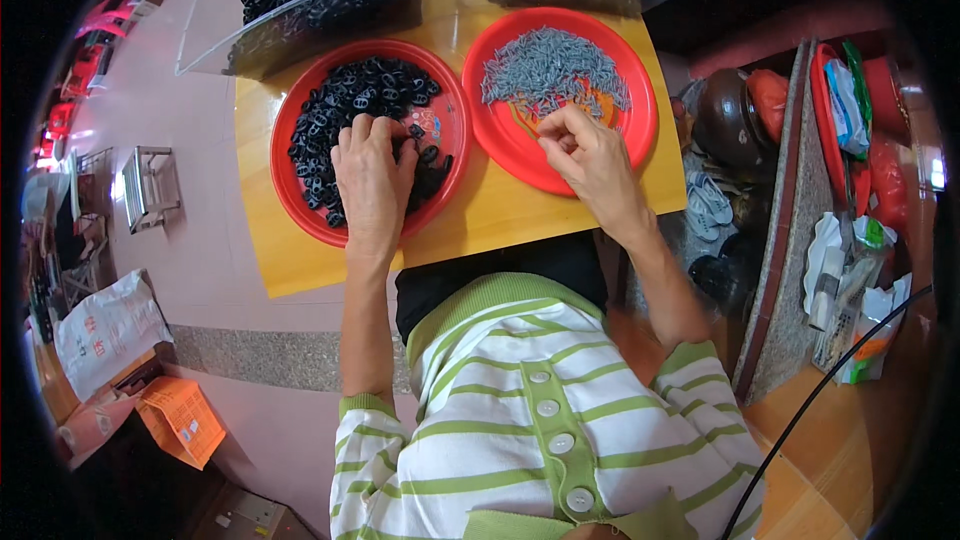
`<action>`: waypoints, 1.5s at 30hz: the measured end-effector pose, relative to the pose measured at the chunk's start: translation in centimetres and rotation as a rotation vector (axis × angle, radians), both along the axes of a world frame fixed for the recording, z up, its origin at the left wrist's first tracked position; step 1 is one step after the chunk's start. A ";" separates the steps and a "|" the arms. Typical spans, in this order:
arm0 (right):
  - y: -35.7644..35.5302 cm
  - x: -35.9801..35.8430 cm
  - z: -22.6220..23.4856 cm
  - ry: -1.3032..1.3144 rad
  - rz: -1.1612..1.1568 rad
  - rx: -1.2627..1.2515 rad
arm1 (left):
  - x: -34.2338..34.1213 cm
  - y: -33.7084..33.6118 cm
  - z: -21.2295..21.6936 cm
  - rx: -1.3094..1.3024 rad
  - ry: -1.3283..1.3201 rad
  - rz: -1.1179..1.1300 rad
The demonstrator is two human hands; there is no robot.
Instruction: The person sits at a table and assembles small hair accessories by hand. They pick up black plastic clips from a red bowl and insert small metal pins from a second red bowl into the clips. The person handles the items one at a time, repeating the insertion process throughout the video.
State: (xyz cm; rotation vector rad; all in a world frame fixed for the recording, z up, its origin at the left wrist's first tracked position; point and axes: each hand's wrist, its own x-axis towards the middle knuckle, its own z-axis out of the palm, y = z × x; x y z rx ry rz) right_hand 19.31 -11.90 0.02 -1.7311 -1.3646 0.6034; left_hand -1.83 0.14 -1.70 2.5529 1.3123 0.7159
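Note:
My left hand [372, 175] is over the left red plate [283, 190], fingers curled in a pinch. A small black plastic part [416, 130] shows at its fingertips. Around it lies a heap of similar black oval parts [325, 125] with slots. My right hand [590, 158] hovers above the near side of the right red plate [647, 110], its thumb and fingertips drawn together. Whatever it pinches is too small or hidden to make out. Grey pin-like pieces [550, 68] are piled toward the far side of that plate, beyond the right fingertips.
Both plates rest on a yellow wooden table [480, 225]. Clear plastic bins [330, 10] full of black parts stand at its far edge. A metal stool [148, 188] is on the floor to the left. Shelves with bags and jars [730, 115] flank the right side.

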 end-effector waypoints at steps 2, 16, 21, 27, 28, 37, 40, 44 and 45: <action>-0.1 -0.3 -0.1 0.007 -0.038 0.072 | 0.1 0.1 0.1 -0.010 0.004 -0.006; -0.8 -1.1 0.2 0.105 -0.025 0.043 | 1.1 0.8 0.4 -0.122 -0.110 -0.133; -1.0 -2.1 0.3 0.440 -0.116 -0.064 | 1.6 -1.8 0.8 -0.746 -0.813 -0.096; 0.2 -3.9 0.4 0.431 0.022 0.158 | 1.7 -3.9 0.6 -1.247 -1.191 -0.061; 0.4 -4.2 0.6 0.417 0.048 0.160 | 1.8 -4.1 0.4 -1.235 -1.206 -0.069; 0.5 -4.9 1.4 0.129 0.160 0.216 | 1.3 -4.6 0.0 -1.220 -1.274 -0.035; 0.6 -5.1 1.3 0.083 0.164 0.224 | 1.6 -4.8 0.1 -1.207 -1.324 0.012; 0.6 -5.3 1.5 0.225 0.151 0.198 | 1.2 -4.7 0.0 -1.318 -1.426 -0.003; 0.6 -5.5 1.4 0.256 0.145 0.200 | 0.9 -4.6 -0.4 -1.344 -1.430 -0.013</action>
